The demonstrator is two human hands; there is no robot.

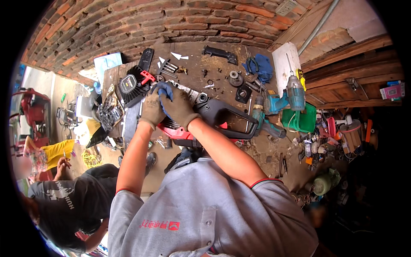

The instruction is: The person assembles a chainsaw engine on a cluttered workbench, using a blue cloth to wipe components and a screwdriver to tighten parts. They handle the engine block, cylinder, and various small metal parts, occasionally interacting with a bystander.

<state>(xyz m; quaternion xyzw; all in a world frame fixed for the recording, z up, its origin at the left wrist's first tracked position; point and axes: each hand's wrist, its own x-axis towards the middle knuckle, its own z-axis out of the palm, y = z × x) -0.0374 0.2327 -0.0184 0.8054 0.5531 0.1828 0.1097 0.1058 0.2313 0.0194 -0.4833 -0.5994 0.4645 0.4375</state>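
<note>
A partly dismantled chainsaw (212, 110) with a black rear handle and red lower casing lies across the wooden bench in front of me. My left hand (152, 108), in a grey-and-blue work glove, is closed at its front end. Gloved the same way, my right hand (180, 103) presses up against the left one, its fingers bent over the saw. Whatever lies between the fingers is hidden by the gloves. Just left of my hands rests a black starter cover (129, 85) with a red pull handle (147, 77).
Beyond the saw lie a black handle part (220, 54), a blue cloth (264, 68) and loose small parts. A teal power drill (295, 92) and a green bin (305, 118) are at right. A brick wall (171, 25) backs the bench. Another person (72, 205) is at lower left.
</note>
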